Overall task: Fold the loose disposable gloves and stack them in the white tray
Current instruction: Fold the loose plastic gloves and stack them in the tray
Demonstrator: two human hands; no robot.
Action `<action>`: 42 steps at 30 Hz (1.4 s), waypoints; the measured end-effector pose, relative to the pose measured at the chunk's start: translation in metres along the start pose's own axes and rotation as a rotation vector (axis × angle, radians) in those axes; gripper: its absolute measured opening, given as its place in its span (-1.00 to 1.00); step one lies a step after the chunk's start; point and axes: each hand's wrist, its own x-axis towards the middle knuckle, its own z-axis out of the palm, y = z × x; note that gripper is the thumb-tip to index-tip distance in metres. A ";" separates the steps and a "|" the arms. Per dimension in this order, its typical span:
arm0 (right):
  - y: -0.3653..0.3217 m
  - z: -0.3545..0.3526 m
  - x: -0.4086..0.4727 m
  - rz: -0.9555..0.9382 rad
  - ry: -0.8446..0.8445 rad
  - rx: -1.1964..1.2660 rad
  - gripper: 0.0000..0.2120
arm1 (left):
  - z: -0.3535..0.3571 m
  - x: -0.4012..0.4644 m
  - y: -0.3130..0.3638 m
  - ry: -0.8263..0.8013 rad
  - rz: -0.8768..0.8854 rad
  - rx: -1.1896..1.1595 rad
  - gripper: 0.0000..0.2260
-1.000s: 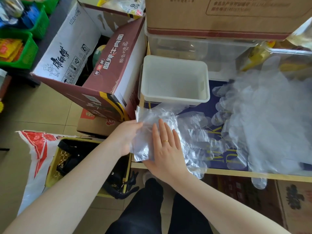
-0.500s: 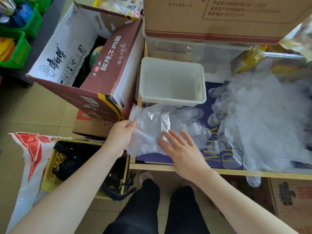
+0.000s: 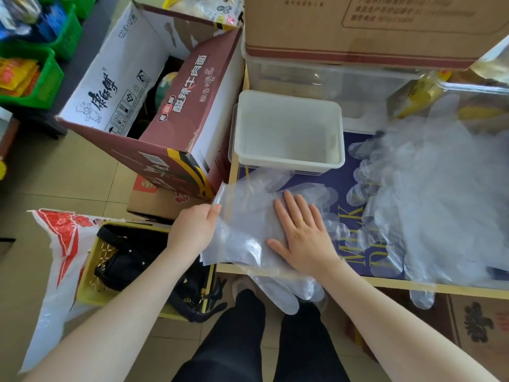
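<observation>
While left hand [image 3: 192, 230] pinches, right hand [image 3: 303, 238] flattens glove [image 3: 248, 216].

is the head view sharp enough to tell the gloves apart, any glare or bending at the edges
Head view: daylight from the right washes out the glove pile into a hazy mass where single gloves barely separate; the glove under the right hand and gripped by the left hand reads clearly, as does the white tray; wide-angle bending curves the boxes and arms at the edges.
</observation>
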 end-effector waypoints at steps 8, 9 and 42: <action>0.043 -0.019 -0.029 0.064 0.065 0.100 -0.11 | 0.010 -0.007 0.012 0.227 0.110 0.120 -0.69; 0.050 -0.025 -0.031 0.075 0.142 0.136 -0.24 | 0.010 -0.010 0.017 0.321 0.196 0.197 -0.63; 0.233 -0.059 -0.098 -0.158 0.799 0.151 -0.95 | 0.133 -0.032 0.294 -0.403 0.483 -0.540 -0.93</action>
